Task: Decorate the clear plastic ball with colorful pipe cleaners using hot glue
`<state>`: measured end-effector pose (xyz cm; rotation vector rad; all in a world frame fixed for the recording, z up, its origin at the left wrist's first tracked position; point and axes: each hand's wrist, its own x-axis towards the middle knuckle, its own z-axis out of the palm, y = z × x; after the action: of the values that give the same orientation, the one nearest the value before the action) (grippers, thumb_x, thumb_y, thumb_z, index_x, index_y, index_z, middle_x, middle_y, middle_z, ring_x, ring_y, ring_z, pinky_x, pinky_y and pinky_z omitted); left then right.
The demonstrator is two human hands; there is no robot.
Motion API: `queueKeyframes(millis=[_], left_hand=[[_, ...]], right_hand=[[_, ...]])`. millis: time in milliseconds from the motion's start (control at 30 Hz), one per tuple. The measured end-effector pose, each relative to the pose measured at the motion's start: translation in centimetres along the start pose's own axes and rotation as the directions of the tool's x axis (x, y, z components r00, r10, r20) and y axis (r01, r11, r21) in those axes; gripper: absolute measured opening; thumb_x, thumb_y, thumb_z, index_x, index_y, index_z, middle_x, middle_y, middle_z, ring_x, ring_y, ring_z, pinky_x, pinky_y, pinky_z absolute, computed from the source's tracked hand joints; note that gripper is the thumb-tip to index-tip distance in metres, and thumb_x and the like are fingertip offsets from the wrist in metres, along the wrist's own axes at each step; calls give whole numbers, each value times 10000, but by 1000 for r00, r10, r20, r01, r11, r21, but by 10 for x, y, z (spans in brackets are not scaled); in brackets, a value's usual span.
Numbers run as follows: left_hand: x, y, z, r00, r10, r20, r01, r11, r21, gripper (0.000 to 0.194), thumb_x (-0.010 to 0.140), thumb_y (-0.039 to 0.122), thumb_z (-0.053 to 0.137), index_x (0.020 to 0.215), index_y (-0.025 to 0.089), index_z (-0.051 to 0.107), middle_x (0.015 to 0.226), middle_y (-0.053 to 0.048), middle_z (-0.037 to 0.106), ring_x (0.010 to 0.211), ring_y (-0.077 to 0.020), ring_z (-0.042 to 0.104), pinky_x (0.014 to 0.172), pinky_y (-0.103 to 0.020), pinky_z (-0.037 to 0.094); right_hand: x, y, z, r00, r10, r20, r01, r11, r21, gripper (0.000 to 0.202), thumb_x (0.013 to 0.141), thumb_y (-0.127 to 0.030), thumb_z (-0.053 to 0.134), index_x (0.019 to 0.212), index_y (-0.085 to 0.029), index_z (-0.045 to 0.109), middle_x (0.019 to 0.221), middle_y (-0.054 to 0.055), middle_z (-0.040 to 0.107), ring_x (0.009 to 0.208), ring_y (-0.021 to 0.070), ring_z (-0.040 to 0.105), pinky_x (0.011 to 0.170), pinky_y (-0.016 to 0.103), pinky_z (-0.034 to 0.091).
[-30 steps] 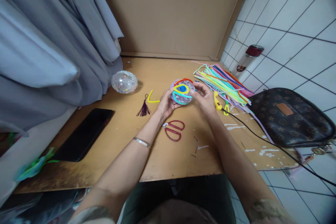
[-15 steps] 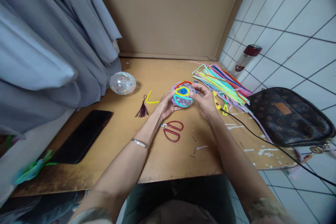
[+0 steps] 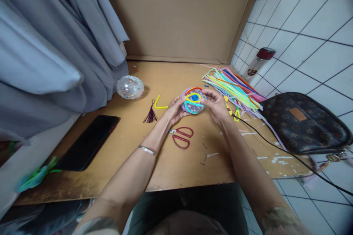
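Observation:
Between my two hands is a round ball (image 3: 194,108) trimmed with pipe cleaners, with a yellow eye-shaped loop around a blue centre, a red arc above and a turquoise arc below. My left hand (image 3: 176,110) grips it from the left, thumb on its face. On the right side, my right hand (image 3: 215,103) holds the edge, thumb pressed near the yellow loop's corner. Red-handled scissors (image 3: 182,137) lie just below my left hand. A bent yellow pipe cleaner (image 3: 160,107) and a dark tassel (image 3: 150,114) lie to its left.
A heap of coloured pipe cleaners (image 3: 234,86) lies at the back right, beside a dark patterned bag (image 3: 306,125) and a bottle (image 3: 257,64). A yellow glue gun (image 3: 228,109) trails a black cable. A clear ball (image 3: 130,87) and a phone (image 3: 88,143) are on the left.
Hardly anything differs. The ball stays in both hands, and the whole view has shifted very slightly.

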<state>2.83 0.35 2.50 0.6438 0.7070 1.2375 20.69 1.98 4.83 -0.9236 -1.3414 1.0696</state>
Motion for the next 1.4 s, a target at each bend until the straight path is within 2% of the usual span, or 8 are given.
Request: queueKeyframes(millis=[167, 267, 367, 567, 667, 900, 1100, 1400], left_hand=[[1, 0, -1, 998, -19, -59, 22, 998, 61, 463, 664, 344, 900, 986, 199, 601, 828, -14, 722, 709, -166, 713, 826, -442, 625], [1, 1, -4, 999, -11, -42, 16, 992, 123, 474, 651, 302, 919, 998, 184, 618, 841, -18, 723, 712, -154, 716, 785, -373, 626], [3, 5, -9, 1000, -5, -19, 7, 988, 151, 477, 636, 258, 928, 1012, 170, 647, 897, -35, 732, 754, -156, 722, 831, -387, 620], [5, 10, -19, 1000, 30, -8, -27, 977, 212, 476, 629, 181, 913, 1052, 163, 694, 1050, -74, 735, 856, -174, 724, 891, -404, 607], [5, 10, -20, 999, 46, -14, -42, 974, 221, 451, 637, 160, 899, 1043, 156, 705, 1059, -77, 733, 851, -168, 719, 866, -382, 613], [4, 10, -18, 996, 86, -20, -78, 963, 258, 470, 578, 203, 930, 994, 162, 714, 1006, -60, 742, 797, -152, 712, 748, -297, 612], [5, 8, -19, 994, 107, -16, -99, 958, 270, 498, 563, 251, 943, 1004, 159, 732, 1052, -83, 748, 866, -190, 724, 811, -349, 606], [9, 8, -23, 995, 88, 40, -95, 966, 242, 576, 524, 281, 976, 1032, 159, 732, 1030, -64, 738, 831, -149, 696, 835, -327, 578]], right_hand=[[3, -2, -8, 1000, 10, 2, -10, 1000, -5, 482, 519, -397, 901, 930, -226, 716, 988, 49, 757, 934, 226, 696, 929, 447, 577], [6, -3, -12, 1000, -24, -4, 24, 999, -36, 478, 501, -388, 906, 915, -230, 727, 1007, 49, 764, 967, 237, 701, 957, 456, 569], [7, -3, -14, 999, -43, 23, 44, 997, -59, 470, 488, -364, 902, 911, -235, 740, 1048, 46, 763, 1024, 246, 697, 1005, 467, 549], [5, -2, -15, 996, -30, 80, 37, 995, -88, 311, 658, -373, 776, 938, -237, 749, 1074, 48, 741, 995, 214, 685, 974, 438, 553], [4, -2, -13, 998, -34, 60, 40, 994, -99, 294, 659, -362, 763, 921, -230, 740, 1049, 49, 725, 951, 204, 677, 931, 420, 565], [4, 0, -7, 998, -62, 22, 65, 989, -137, 350, 608, -404, 824, 887, -227, 708, 1007, 39, 692, 934, 200, 656, 928, 409, 556], [5, 1, -7, 996, -94, -5, 91, 972, -218, 316, 597, -338, 820, 867, -218, 706, 986, 46, 682, 944, 214, 644, 898, 415, 552], [4, 1, -5, 990, -136, -36, 121, 954, -275, 261, 626, -309, 774, 856, -210, 699, 972, 48, 669, 917, 211, 635, 853, 392, 537]])
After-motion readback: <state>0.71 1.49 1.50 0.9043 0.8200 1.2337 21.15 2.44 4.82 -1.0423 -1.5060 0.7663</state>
